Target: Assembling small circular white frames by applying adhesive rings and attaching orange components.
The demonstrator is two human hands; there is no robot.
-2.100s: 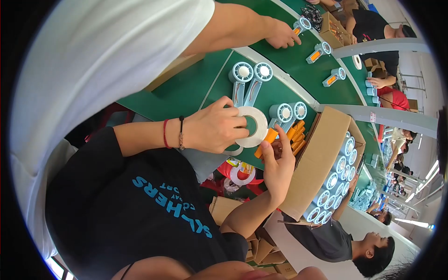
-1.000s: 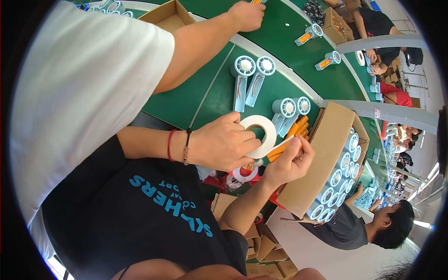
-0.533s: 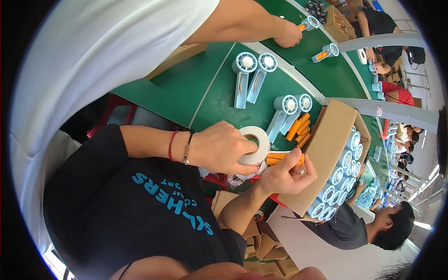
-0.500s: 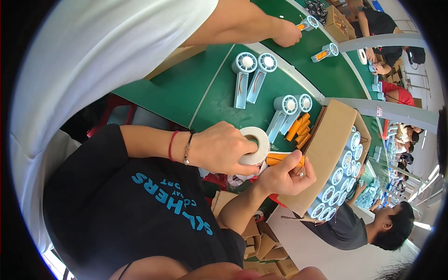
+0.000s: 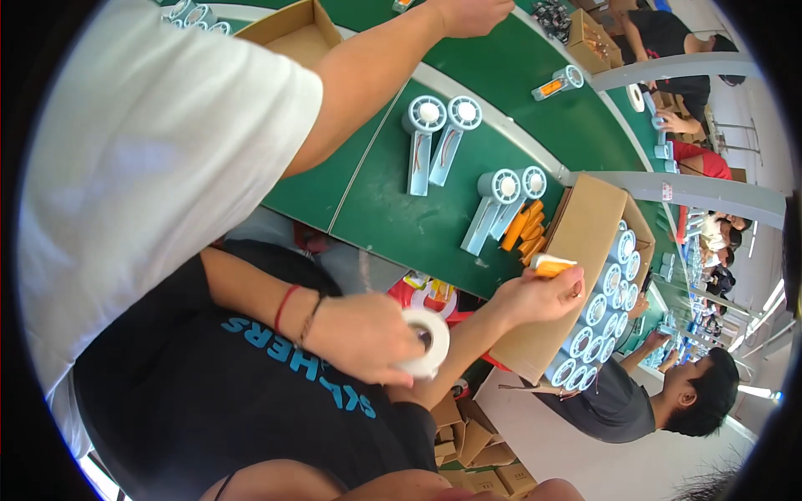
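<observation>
My left hand (image 5: 363, 338), with a red cord and a dark bracelet at its wrist, grips a white tape roll (image 5: 433, 355) in front of my black shirt. Farther right, my right hand (image 5: 539, 296) pinches an orange cylindrical battery (image 5: 553, 269), with a white strip along its upper side. That hand is beside the raised flap of a cardboard box (image 5: 597, 221). More orange batteries (image 5: 522, 225) lie on the green table (image 5: 376, 204). Beside them is a pair of light-blue handheld fans (image 5: 501, 188), their handles open; another pair (image 5: 426, 117) lies farther left.
Several light-blue fan bodies (image 5: 597, 309) fill the box. A co-worker's white-sleeved arm (image 5: 376, 71) reaches across the upper left. Behind a metal rail, a fan with an orange battery (image 5: 560, 82) lies on the green surface. A shallow carton (image 5: 292, 33) stands at upper left.
My left hand has drawn back toward my shirt with the tape roll. My right hand has moved up and right with the battery, apart from the roll. The co-worker's arm has shifted up and left.
</observation>
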